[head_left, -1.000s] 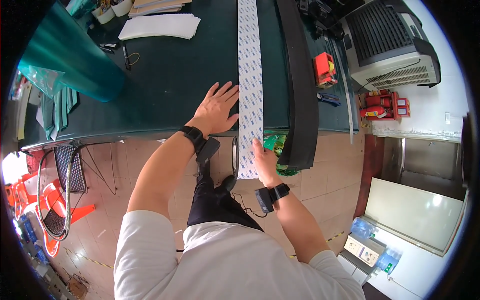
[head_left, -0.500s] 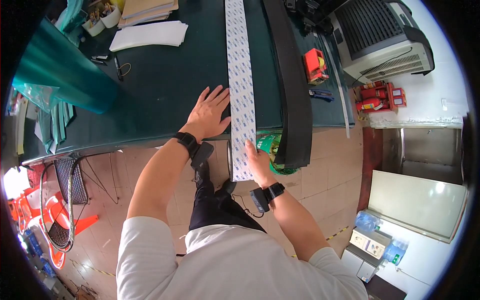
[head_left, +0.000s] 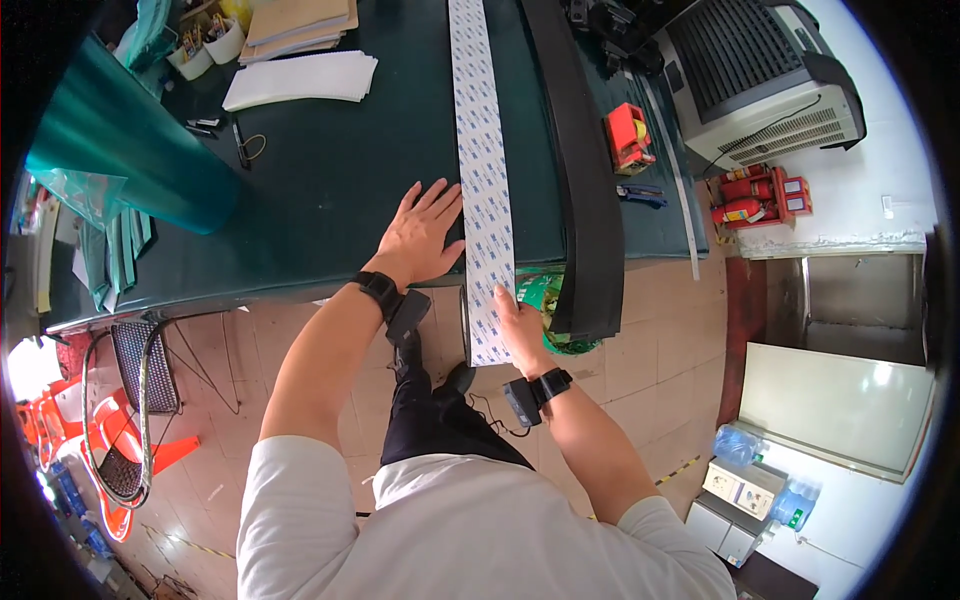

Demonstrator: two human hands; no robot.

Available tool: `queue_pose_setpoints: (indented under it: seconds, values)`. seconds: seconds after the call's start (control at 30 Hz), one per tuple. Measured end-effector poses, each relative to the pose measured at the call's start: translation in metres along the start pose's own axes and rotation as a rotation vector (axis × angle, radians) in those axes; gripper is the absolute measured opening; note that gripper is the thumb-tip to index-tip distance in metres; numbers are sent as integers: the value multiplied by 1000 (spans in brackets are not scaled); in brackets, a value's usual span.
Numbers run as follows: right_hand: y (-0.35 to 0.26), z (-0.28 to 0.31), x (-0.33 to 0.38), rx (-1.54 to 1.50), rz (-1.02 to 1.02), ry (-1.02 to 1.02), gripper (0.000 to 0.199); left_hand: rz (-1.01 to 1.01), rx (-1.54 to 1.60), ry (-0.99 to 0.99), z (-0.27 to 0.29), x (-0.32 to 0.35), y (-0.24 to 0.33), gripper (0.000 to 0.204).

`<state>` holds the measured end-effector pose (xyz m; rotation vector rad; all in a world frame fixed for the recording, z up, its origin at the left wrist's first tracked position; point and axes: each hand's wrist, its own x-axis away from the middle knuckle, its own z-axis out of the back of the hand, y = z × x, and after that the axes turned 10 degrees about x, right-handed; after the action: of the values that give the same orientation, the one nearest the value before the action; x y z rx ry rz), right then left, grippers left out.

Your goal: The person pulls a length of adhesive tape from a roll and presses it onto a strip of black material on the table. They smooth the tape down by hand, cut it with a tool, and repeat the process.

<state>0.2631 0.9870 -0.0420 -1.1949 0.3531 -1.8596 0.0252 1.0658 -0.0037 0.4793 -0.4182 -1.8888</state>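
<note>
While one long white strip (head_left: 484, 170) runs along the green table (head_left: 330, 180), we see two hands: our left hand (head_left: 420, 235) lies flat beside it, fingers spread; our right hand (head_left: 518, 325) pinches its overhanging end. The strip's far end is cut off.

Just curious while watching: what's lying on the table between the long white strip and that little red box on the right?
In the head view, a long black strip lies between the white strip and the red box, running alongside the white one.
</note>
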Motion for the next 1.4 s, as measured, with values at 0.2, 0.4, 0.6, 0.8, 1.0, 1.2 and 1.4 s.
queue_pose_setpoints:
  seconds: [0.2,0.4,0.6,0.8,1.0,1.2,1.4]
  values:
    - [6,-1,-3,80,77,75,78,-16,15,6,4,-1,3,70]
    - [-7,3,9,122,53,21,73,-26,-1,5,5,3,4,72]
    - [-9,3,10,174,81,44,78,-28,18,10,5,3,9,72]
    - [10,-7,-3,259,125,80,78,176,3,29,-11,-13,46,72]
    - [20,-18,-7,298,253,142,80,-11,-41,92,-47,-23,73,70]
    - [40,-31,-18,260,270,201,78,19,-16,81,-47,-36,68,64]
    - [36,-29,-6,285,312,180,74,51,-193,123,-40,-104,0,63]
